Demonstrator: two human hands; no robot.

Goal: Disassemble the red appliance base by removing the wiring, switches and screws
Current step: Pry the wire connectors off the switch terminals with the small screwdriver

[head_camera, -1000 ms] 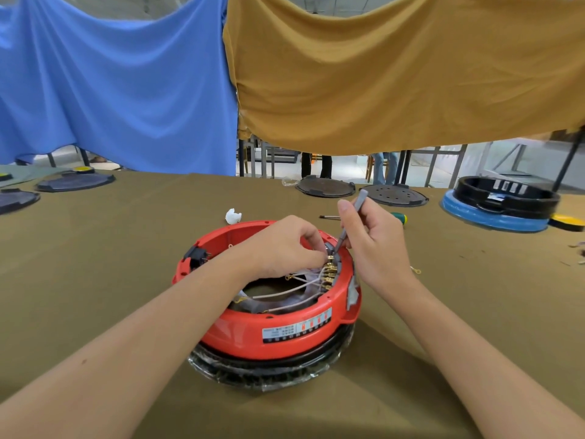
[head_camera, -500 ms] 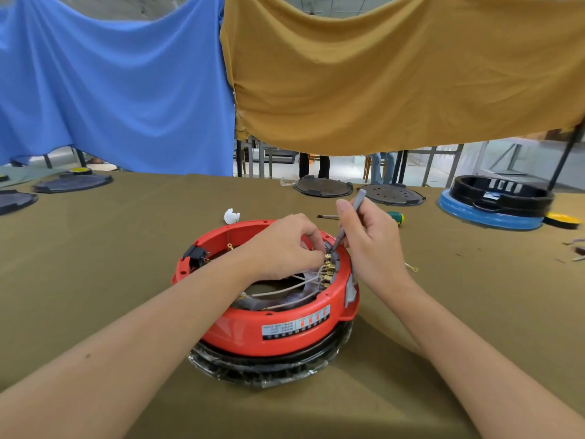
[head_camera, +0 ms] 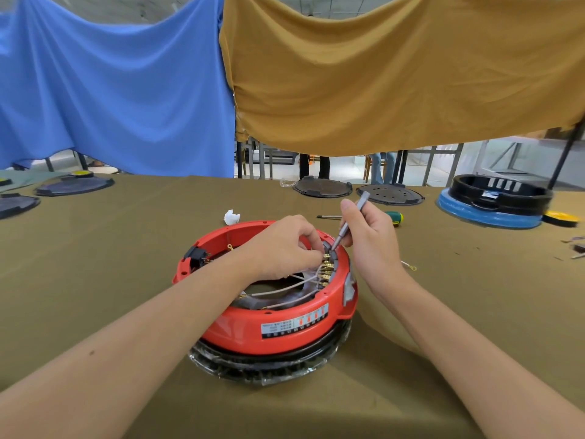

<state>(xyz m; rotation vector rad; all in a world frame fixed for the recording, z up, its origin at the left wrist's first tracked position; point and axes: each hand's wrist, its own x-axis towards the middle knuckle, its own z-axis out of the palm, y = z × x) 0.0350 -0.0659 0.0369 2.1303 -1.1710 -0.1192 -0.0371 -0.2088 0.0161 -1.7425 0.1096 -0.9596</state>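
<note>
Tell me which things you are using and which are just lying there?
In use: round red plastic appliance base; white wires; brass terminals; slim grey metal screwdriver, held by right hand; left hand.

Lying about: green-handled screwdriver; crumpled white scrap; black-and-blue base; dark round plates.

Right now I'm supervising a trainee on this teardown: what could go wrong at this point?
1. The grey screwdriver in the right hand is tipped into the brass terminals right beside the left hand fingers; a slip could jab them.
2. The white wires look still attached; tugging might tear them.
3. The red base sits on a crinkled plastic-wrapped black ring and may shift under pressure.
</note>
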